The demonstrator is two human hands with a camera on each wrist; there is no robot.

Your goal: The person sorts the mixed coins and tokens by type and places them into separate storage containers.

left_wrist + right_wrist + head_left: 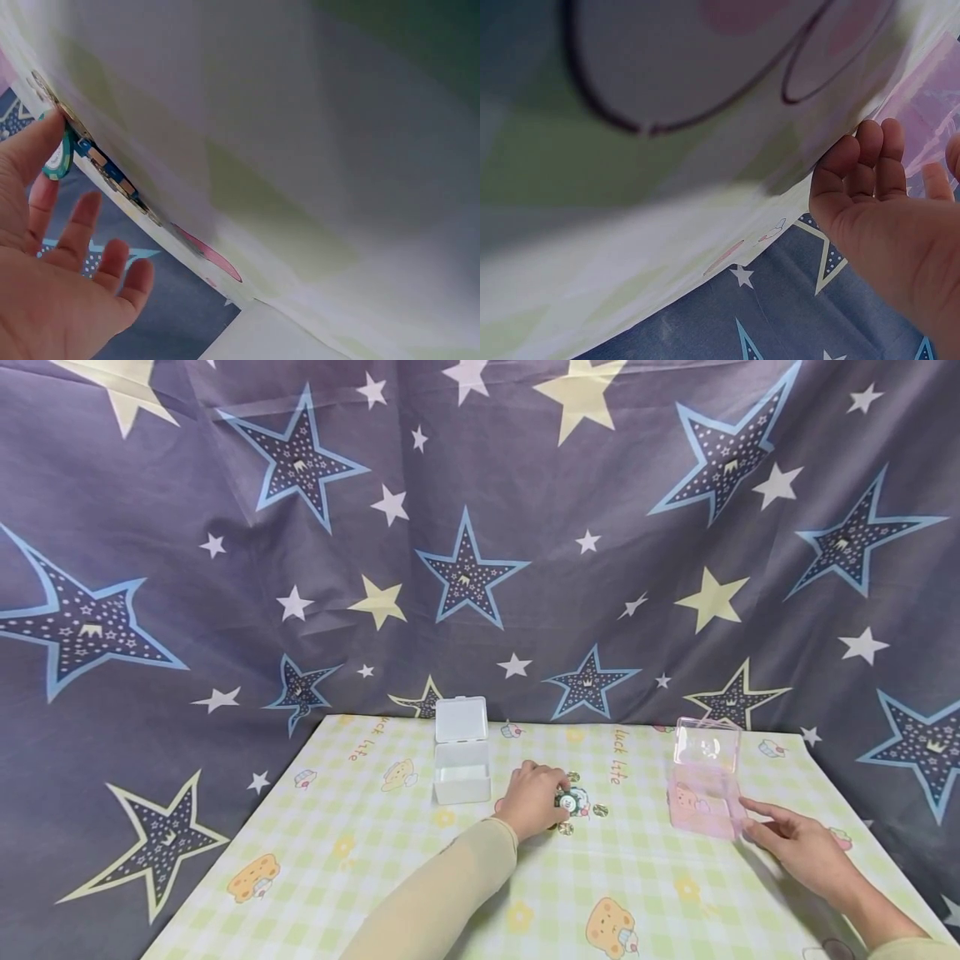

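My left hand [534,800] pinches a green-and-white poker chip [58,159] between thumb and index finger, its other fingers spread loosely. The chip is tilted on edge just above a small group of gold coins [601,810] and a dark blue chip [105,166] on the table. At the right, an open pink translucent box [701,822] stands with its lid raised. My right hand [806,852] touches this box's right side with its extended index finger and thumb; the other fingers bend loosely in the right wrist view. Where exactly the thumb meets the box is hard to see.
An open white box [462,790] with its lid up stands left of the coins. A green checked cloth [420,893] with cartoon prints covers the table. Behind the table's far edge hangs a dark curtain [517,460] with stars.
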